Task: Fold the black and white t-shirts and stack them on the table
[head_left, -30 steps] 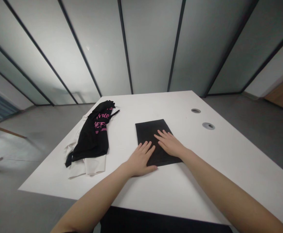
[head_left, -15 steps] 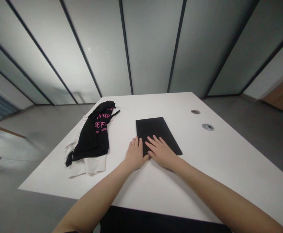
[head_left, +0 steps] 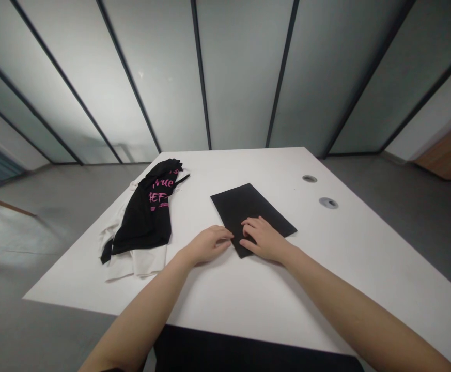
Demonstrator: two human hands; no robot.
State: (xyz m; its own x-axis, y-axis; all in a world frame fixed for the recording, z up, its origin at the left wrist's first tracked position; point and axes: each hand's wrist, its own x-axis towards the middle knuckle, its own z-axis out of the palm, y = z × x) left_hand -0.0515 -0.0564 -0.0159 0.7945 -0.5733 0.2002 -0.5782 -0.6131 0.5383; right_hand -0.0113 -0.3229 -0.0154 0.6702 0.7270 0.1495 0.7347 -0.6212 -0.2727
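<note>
A: And the black sheet [head_left: 235,204] is on the turn! Half a second ago it sits nearly square to the person; now it lies askew, one corner pointing back toward the body.

B: The hands change too. Flat, stretched fingers a moment ago; now both sets are bent, and a gap opens between left hand [head_left: 210,244] and right hand [head_left: 266,243]. The clothes at the side stay put.

A: Look at that sheet: matte, flat, straight-edged, a neat four-sided shape. Cloth or board, I can't tell.

B: Quite unlike the crumpled black shirt [head_left: 142,227] with its pink lettering, lying over soft white cloth [head_left: 150,260]. All of it on a smooth white counter [head_left: 210,299], with frosted glass panels [head_left: 240,67] beyond.

A: Now the grip! On the right, the fingers curl loosely over the sheet's near part, thumb apart from them: open.

B: And on the left, the fingertips meet the sheet's left edge, close to the near corner. Pinching or merely touching? Can't tell. Most of the sheet stretches out beyond both hands, flat on the counter.
</note>
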